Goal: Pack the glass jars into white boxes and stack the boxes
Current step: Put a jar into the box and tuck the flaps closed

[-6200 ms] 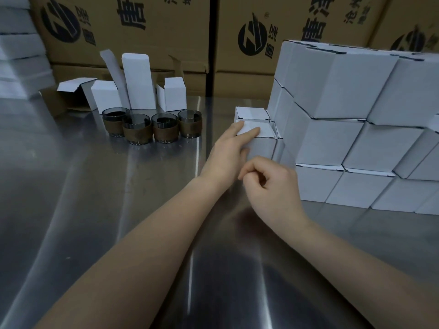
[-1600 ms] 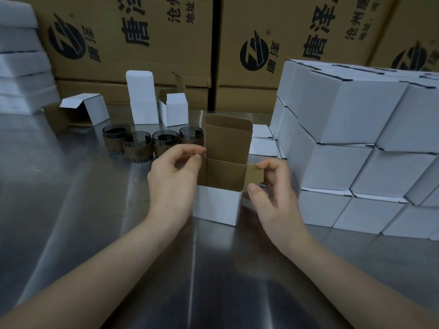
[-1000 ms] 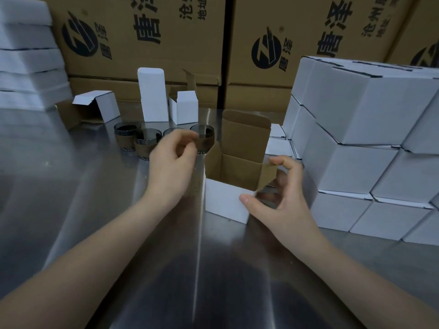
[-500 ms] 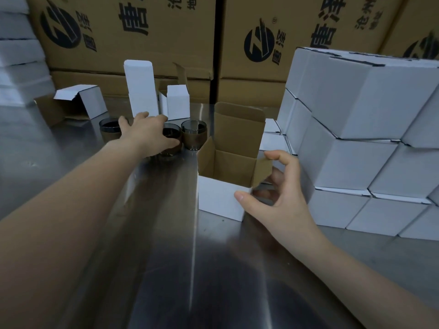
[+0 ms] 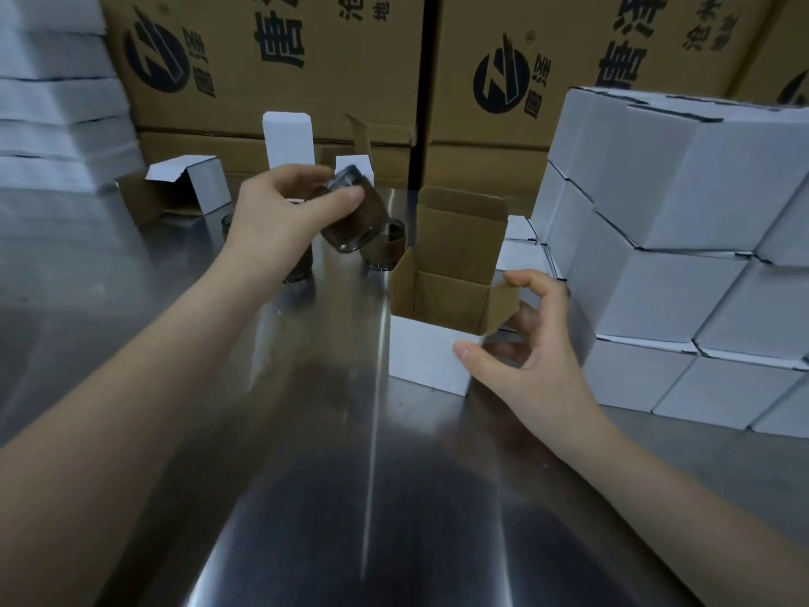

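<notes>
I log left hand (image 5: 280,212) gripping glass jar (image 5: 354,221), newly lifted, ten o'clock of open box (image 5: 427,361); right hand (image 5: 534,370) clasps it; insertion next.

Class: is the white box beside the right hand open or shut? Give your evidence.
Open: the white box has its top flaps raised and spread, showing the brown inside.

The open box (image 5: 431,361) stands on the table (image 5: 306,475), with the stacked boxes (image 5: 683,238) just right of it. One jar (image 5: 387,251) stands behind its left corner, and the cartons (image 5: 271,59) are at the back.
</notes>
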Demonstrator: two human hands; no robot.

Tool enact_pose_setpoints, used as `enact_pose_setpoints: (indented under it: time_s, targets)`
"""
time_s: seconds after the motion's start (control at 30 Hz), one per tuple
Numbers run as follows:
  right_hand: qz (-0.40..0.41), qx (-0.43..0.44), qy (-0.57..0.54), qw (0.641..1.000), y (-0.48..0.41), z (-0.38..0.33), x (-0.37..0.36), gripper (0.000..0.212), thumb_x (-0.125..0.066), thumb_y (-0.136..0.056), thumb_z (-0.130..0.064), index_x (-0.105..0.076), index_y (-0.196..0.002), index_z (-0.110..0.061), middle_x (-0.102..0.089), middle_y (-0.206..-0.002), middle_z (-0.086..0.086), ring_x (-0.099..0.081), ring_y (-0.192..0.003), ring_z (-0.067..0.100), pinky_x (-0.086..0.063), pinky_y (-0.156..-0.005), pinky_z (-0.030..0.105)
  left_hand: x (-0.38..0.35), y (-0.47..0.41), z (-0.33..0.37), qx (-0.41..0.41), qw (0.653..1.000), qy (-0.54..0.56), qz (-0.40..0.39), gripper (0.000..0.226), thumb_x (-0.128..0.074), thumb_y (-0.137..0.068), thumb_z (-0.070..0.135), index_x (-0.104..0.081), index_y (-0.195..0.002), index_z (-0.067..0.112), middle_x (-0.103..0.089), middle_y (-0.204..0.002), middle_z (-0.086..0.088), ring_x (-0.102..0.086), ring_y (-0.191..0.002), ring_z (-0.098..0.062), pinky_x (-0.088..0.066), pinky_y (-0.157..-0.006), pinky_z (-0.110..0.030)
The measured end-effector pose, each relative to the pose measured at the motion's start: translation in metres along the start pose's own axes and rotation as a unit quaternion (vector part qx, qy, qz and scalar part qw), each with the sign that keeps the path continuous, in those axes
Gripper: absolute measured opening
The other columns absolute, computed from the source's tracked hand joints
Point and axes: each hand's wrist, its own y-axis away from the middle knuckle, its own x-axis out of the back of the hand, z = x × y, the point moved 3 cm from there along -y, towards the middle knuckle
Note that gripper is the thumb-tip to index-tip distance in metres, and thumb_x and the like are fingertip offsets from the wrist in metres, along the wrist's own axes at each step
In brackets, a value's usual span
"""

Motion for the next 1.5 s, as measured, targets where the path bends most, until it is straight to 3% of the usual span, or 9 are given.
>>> enact_pose_setpoints:
  time_s: [0.2, 0.47, 0.67, 0.8, 0.87, 1.03, 1.27, 1.4, 1.5]
  targets:
    - [-0.014, 0.002, -0.002, 1.000, 0.002, -0.003, 0.000, 0.067, -0.079, -0.078, -0.024, -0.033, -0.116, -0.053, -0.055, -0.126, -0.009, -0.061, -0.113, 0.011, -0.055, -0.093, 0.030, -0.005, 0.043, 0.060, -0.090, 0.991, 0.095, -0.033, 0.034, -0.074, -0.077, 0.035, -0.064, -0.108, 0.026, -0.070, -0.106, 0.008, -0.067, -0.102, -0.008, -0.055, -0.083, -0.025]
    - [-0.027, 0.003, -0.009, 1.000, 0.006, -0.005, -0.001, 0.065, -0.076, -0.069, -0.037, -0.035, -0.117, -0.054, -0.061, -0.118, -0.014, -0.058, -0.117, 0.012, -0.053, -0.096, 0.038, -0.041, 0.080, 0.082, -0.212, 0.968, -0.091, -0.103, 0.045, -0.078, -0.074, 0.041, -0.061, -0.112, 0.023, -0.063, -0.103, 0.019, -0.059, -0.099, 0.003, -0.047, -0.083, -0.010]
    - [-0.026, 0.006, -0.008, 1.000, 0.005, -0.005, -0.002, 0.064, -0.073, -0.068, -0.042, -0.034, -0.118, -0.051, -0.062, -0.116, -0.015, -0.059, -0.116, 0.011, -0.054, -0.094, 0.042, -0.052, 0.087, 0.070, -0.233, 0.941, -0.225, -0.097, 0.048, -0.067, -0.071, 0.052, -0.065, -0.107, 0.020, -0.063, -0.103, 0.010, -0.058, -0.102, -0.013, -0.047, -0.093, -0.046]
    - [-0.029, 0.012, -0.006, 0.999, 0.005, -0.005, -0.002, 0.066, -0.072, -0.072, -0.040, -0.033, -0.124, -0.043, -0.060, -0.121, -0.009, -0.059, -0.115, 0.013, -0.054, -0.093, 0.044, -0.057, 0.089, 0.061, -0.241, 0.923, -0.277, -0.110, 0.043, -0.070, -0.074, 0.052, -0.068, -0.103, 0.020, -0.062, -0.106, 0.005, -0.057, -0.104, -0.015, -0.035, -0.096, -0.038]
    - [-0.028, 0.018, -0.006, 0.999, 0.005, -0.005, -0.002, 0.065, -0.073, -0.073, -0.037, -0.034, -0.125, -0.040, -0.060, -0.121, -0.009, -0.058, -0.116, 0.015, -0.054, -0.092, 0.045, -0.059, 0.090, 0.057, -0.247, 0.915, -0.300, -0.108, 0.039, -0.074, -0.076, 0.048, -0.067, -0.103, 0.021, -0.061, -0.107, 0.004, -0.056, -0.103, -0.016, -0.021, -0.085, -0.028]
    - [-0.030, 0.018, -0.005, 0.999, 0.005, -0.003, -0.003, 0.065, -0.073, -0.073, -0.040, -0.033, -0.124, -0.041, -0.059, -0.117, -0.014, -0.058, -0.116, 0.015, -0.055, -0.092, 0.043, -0.063, 0.087, 0.053, -0.210, 0.901, -0.355, -0.136, 0.039, -0.068, -0.076, 0.053, -0.064, -0.105, 0.028, -0.058, -0.105, 0.006, -0.053, -0.099, -0.015, -0.012, -0.075, -0.027]
    - [-0.037, 0.025, 0.017, 0.999, 0.006, -0.005, -0.004, 0.067, -0.074, -0.073, -0.039, -0.032, -0.126, -0.042, -0.057, -0.118, -0.013, -0.057, -0.116, 0.014, -0.055, -0.089, 0.044, -0.067, 0.074, 0.059, -0.088, 0.873, -0.412, -0.247, 0.025, -0.067, -0.081, 0.047, -0.059, -0.101, 0.035, -0.056, -0.095, 0.013, -0.048, -0.094, -0.015, -0.024, -0.102, -0.049]
    - [-0.046, 0.027, 0.038, 0.998, 0.007, -0.006, -0.006, 0.070, -0.072, -0.071, -0.045, -0.031, -0.127, -0.044, -0.052, -0.122, -0.014, -0.056, -0.117, 0.012, -0.055, -0.089, 0.043, -0.072, 0.061, 0.069, -0.009, 0.849, -0.420, -0.319, 0.034, -0.081, -0.075, 0.038, -0.059, -0.096, 0.024, -0.059, -0.093, 0.004, -0.054, -0.084, -0.015, -0.048, -0.078, -0.035]
    - [-0.049, 0.023, 0.043, 0.998, 0.007, -0.006, -0.006, 0.072, -0.072, -0.070, -0.048, -0.030, -0.127, -0.045, -0.050, -0.124, -0.010, -0.055, -0.118, 0.012, -0.055, -0.090, 0.043, -0.079, 0.054, 0.072, 0.017, 0.828, -0.447, -0.338, 0.040, -0.083, -0.074, 0.038, -0.062, -0.102, 0.019, -0.059, -0.094, 0.000, -0.056, -0.081, -0.017, -0.045, -0.061, -0.028]
